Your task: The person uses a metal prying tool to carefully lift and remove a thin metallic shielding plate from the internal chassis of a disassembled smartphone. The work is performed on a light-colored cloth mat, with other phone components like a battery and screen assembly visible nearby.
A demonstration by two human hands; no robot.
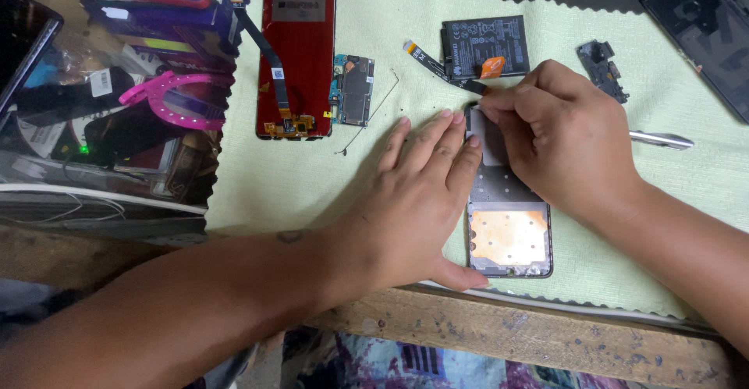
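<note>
At nine o'clock a clutter of cases and a pink band (175, 96) sits off the mat. The red screen panel (296, 57) lies face down at eleven with its flex cable up, the small circuit board (353, 90) just beside it — parts kept apart, probably so nothing gets mixed. My left hand (413, 202) lies flat, fingers spread, pinning the phone frame (509, 229) at the centre. My right hand (558, 135) pinches narrowly at the frame's top edge, beside the flex strip (437, 65) running to the battery (485, 46). A pale green cloth (289, 178) covers the worn wooden worktop (530, 342), likely to cushion the parts.
</note>
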